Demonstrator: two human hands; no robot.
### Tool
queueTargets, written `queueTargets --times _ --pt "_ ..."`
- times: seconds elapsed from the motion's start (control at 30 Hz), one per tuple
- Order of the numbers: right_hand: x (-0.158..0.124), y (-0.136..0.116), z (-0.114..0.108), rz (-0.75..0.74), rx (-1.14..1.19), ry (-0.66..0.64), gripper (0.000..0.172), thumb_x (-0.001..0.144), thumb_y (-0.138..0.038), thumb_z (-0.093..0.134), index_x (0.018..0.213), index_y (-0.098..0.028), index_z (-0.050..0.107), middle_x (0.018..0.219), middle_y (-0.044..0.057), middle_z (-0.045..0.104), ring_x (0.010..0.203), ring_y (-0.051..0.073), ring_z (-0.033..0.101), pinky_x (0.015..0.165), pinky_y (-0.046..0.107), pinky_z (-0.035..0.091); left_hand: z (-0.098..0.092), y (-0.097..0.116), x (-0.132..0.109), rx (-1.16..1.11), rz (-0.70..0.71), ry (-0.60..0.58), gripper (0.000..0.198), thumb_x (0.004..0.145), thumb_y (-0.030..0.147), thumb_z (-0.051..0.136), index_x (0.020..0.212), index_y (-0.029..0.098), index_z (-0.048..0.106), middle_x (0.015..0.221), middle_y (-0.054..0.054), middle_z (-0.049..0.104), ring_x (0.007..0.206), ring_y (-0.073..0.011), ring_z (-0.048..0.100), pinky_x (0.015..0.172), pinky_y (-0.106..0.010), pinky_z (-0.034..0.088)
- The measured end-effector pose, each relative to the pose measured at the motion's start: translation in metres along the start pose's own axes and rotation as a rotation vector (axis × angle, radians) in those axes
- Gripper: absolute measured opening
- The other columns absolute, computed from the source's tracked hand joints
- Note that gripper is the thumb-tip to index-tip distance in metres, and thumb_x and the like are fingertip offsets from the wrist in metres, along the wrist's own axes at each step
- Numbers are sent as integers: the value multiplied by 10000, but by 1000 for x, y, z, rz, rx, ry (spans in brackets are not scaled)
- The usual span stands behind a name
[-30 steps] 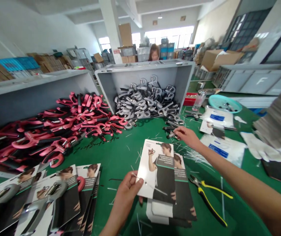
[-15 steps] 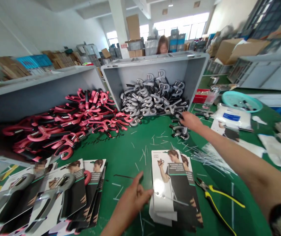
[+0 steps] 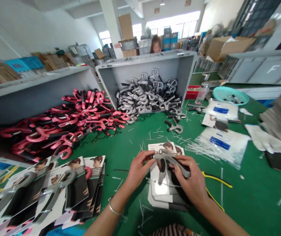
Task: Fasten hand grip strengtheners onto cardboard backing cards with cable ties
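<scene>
Both hands have hold of one grey and black hand grip strengthener (image 3: 164, 160), above a stack of printed backing cards (image 3: 160, 198). My left hand (image 3: 140, 167) pinches its metal spring end between thumb and fingers. My right hand (image 3: 189, 177) is wrapped round one of its handles. A white cable tie lies across the top card, partly under the grip. Beside my right forearm are pliers with yellow and black handles (image 3: 216, 179), their jaws hidden behind that hand. Finished-looking cards with grips attached (image 3: 74, 186) lie in overlapping piles at the left.
A tipped grey crate (image 3: 189, 70) spills grey hand grips (image 3: 142, 96); another at left holds pink ones (image 3: 81, 118). Loose white cable ties (image 3: 202, 149), plastic bags (image 3: 225, 144), a turquoise dish (image 3: 241, 93) and white gloves (image 3: 266, 139) lie right. A person (image 3: 156, 44) is behind the crate.
My right hand has come back from the crate's front edge with a grey hand grip. My left hand has risen over the cards and taken hold of it too. The view has shifted slightly.
</scene>
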State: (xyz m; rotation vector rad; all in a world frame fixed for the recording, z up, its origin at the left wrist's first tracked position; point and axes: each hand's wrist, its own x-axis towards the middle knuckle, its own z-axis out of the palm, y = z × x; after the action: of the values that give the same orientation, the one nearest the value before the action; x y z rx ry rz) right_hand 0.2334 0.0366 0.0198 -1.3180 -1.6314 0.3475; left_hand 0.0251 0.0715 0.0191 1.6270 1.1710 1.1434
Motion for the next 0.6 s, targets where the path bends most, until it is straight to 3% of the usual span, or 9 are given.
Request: queueTargets --times 0.17,0.27,0.4,0.5,0.6 --pt "-24 4 -26 -12 -159 -272 110 897 -294 585 994 -247 564 1069 99 632 1025 306 578 891 517 469 -9 -6 -20 242 78 -140 214 907 330 611 1086 245 692 1056 -54 703 1047 -227 576 976 -405 418" --pt "-25 0 -37 -47 -172 -377 183 905 -298 592 1086 -270 584 1123 100 618 1059 312 551 920 541 446 -6 -4 -16 277 81 -141 212 944 317 543 1081 236 684 1080 -56 689 1068 -222 560 995 -412 397" --pt "-15 -6 -26 -95 -116 -497 143 932 -255 554 1043 -283 640 1064 86 616 997 280 554 880 491 468 5 0 9 350 130 -96 267 959 218 470 1128 231 676 1115 -67 667 1085 -217 547 997 -415 394" --pt "-5 -3 -11 -90 -61 -482 114 941 -259 557 884 -262 656 950 66 614 936 256 552 861 455 467 16 4 21 377 163 -171 246 923 185 524 1096 228 695 1120 -62 660 1094 -215 545 998 -400 393" --pt "4 5 0 -42 2 -429 75 925 -274 594 879 -263 651 971 53 621 979 253 544 895 446 444 21 7 22 320 172 -205 155 887 196 604 998 229 707 1067 -40 685 1070 -206 561 997 -384 383"
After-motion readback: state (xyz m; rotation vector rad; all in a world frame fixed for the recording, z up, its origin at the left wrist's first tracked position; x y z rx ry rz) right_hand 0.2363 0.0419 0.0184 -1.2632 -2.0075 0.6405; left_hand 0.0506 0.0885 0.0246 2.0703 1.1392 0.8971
